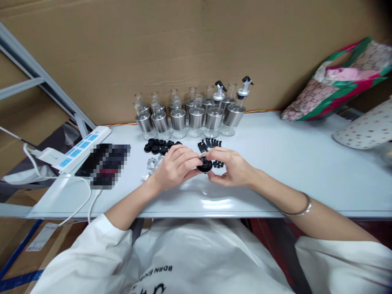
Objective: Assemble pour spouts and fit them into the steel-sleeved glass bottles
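Note:
A round black stopper [204, 165] is held over the table between my two hands. My left hand [177, 166] grips it from the left, fingers closed on its edge and top. From the other side my right hand [231, 166] pinches it with thumb and fingers. Left of the hands lie several similar black stoppers [155, 146], with shiny silvery collars [152, 163] partly hidden by my left hand. Just beyond my right hand are rows of small black spout levers [210, 143] and tiny black caps [218, 164].
Glass bottles with metal sleeves [178, 119] stand in rows at the back; two carry pourer tops [245, 86]. On the left are a white power strip [85, 147], a phone [92, 161] and white cables. A patterned bag [324, 96] and a dotted white object [364, 128] sit at right.

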A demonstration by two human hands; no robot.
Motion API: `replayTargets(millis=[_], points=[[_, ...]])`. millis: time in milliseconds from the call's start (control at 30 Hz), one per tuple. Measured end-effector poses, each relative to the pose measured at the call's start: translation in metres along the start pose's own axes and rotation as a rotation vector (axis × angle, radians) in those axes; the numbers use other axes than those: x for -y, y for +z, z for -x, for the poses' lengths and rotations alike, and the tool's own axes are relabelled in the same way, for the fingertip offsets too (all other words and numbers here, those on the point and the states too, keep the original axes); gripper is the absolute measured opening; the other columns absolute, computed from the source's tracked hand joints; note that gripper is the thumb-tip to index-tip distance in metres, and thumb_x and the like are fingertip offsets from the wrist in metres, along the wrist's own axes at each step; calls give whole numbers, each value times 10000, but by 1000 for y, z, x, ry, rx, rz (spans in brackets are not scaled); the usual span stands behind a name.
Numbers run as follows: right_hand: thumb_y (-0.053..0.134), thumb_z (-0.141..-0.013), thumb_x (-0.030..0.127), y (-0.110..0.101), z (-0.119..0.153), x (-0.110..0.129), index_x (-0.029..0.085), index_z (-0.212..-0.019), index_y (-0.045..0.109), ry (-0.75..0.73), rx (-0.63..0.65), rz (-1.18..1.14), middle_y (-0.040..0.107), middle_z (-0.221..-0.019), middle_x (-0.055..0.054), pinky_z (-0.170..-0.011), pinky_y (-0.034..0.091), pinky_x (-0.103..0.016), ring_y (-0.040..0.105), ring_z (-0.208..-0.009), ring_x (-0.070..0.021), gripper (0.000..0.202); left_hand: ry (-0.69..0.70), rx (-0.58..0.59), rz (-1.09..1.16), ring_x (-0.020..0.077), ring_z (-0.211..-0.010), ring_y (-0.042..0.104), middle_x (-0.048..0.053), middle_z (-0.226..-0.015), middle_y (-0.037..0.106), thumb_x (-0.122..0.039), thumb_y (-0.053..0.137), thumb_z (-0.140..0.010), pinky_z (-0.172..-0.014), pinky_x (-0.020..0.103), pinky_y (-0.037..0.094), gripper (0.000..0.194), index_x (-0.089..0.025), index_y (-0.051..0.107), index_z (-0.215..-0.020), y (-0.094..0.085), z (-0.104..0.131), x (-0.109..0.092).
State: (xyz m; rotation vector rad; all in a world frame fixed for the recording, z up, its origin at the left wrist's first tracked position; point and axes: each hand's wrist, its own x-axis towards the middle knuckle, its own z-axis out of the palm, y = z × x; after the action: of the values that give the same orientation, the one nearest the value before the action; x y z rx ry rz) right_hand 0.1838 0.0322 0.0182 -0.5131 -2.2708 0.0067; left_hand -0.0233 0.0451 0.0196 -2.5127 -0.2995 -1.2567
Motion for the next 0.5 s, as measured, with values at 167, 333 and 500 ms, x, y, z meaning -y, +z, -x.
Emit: replayTargets(millis=[167,333,500], points=[[501,-764,158,0,-2,0,198,-874,486,-46,8,44,657,-745,-29,-615,504,-264,583,-614,-143,118,-6,-7,29,172,-848,600,69,-850,653,-263,566,-877,-752,319,511,180,-150,486,-992,0,0,-1],[501,-798,154,2,-3,-2,203,-840,467,-129,7,100,661,-761,-34,-644,501,-264,580,-612,-131,73,7,8,4,164,-842,597,63,-861,650,-282,530,-899,-742,309,509,156,-164,482,-990,0,-1,-1],[524,-794,130,4,-1,-3,198,-914,456,-199,-50,128,669,-803,-61,-650,500,-267,586,-652,-137,154,44,16,-16,173,-832,586,73,-867,644,-270,525,-899,-739,317,501,128,-164,486,-960,1,0,1]])
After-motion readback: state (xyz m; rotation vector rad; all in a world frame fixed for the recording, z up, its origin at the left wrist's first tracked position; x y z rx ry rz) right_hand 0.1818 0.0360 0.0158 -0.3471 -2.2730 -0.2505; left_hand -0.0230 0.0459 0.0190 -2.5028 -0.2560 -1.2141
